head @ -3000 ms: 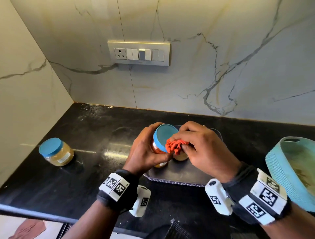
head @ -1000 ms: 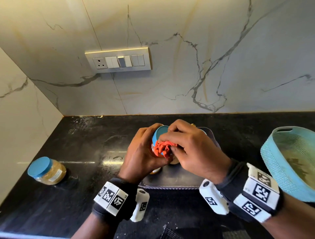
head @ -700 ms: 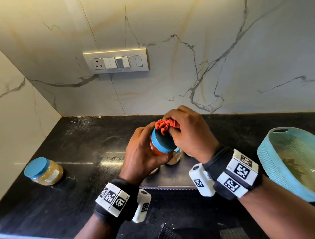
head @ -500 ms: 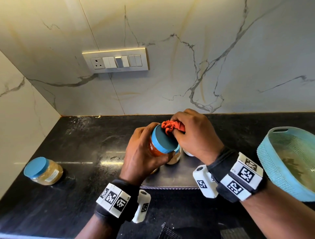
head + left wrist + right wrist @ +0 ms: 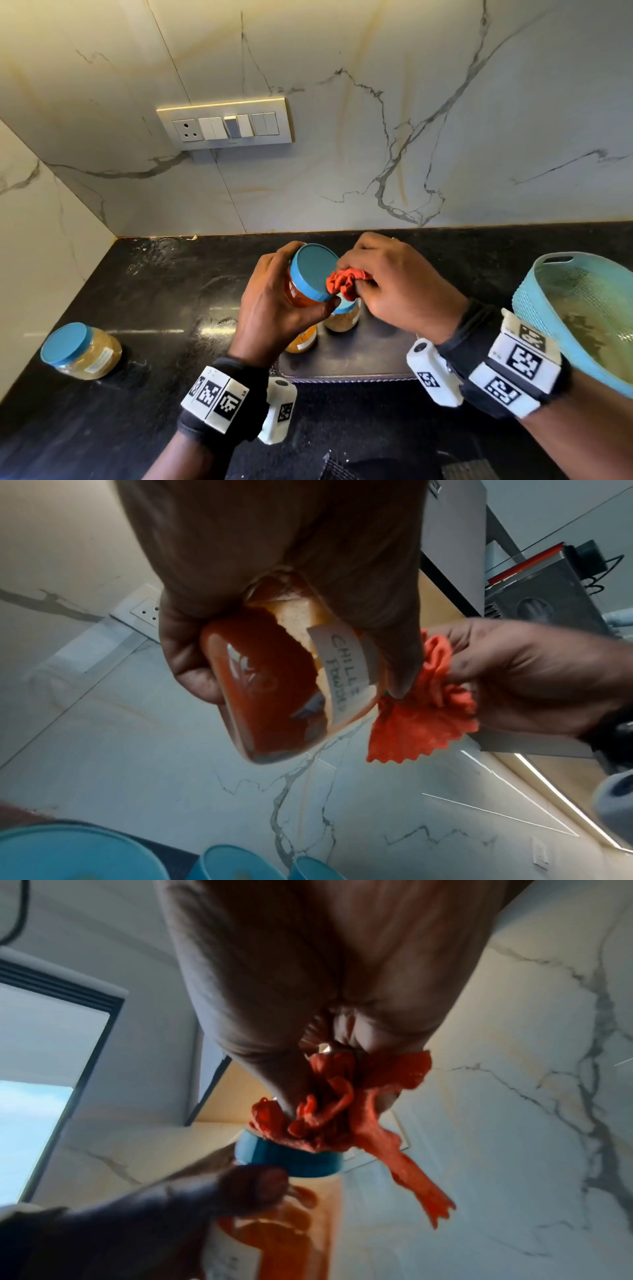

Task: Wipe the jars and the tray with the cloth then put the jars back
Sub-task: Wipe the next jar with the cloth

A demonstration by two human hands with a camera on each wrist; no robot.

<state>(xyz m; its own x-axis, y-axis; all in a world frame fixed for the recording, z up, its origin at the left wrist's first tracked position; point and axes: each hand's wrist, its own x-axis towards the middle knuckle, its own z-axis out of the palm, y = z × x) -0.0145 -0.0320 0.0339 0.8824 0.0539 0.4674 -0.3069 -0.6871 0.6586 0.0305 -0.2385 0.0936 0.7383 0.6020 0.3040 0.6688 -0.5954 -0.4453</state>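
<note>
Head view: left hand [image 5: 274,308] wraps the chilli powder jar [image 5: 301,287] by its body, lifted above the near-left part of the dark tray [image 5: 363,356]. Jar is tilted, long axis running from the palm up toward the right hand, blue lid [image 5: 313,270] facing up and right. Right hand [image 5: 394,287] pinches the bunched orange cloth [image 5: 344,282] against the lid's right rim. Right hand is the nearer one to the lid; the wiping stroke likely runs across that lid face. Two more jars [image 5: 342,315] stand on the tray under the hands. A fourth jar [image 5: 80,349] lies on its side near the table's [image 5: 154,308] left edge, well apart. Teal basket [image 5: 579,315] at the right edge.

Left wrist view: fingers [image 5: 185,653] and thumb curl round the jar body, label reads "CHILLI POWDER". Cloth hangs just right of it.

Right wrist view: fingertips [image 5: 284,1096] bunch the cloth onto the lid top; loose tail dangles past the rim.
</note>
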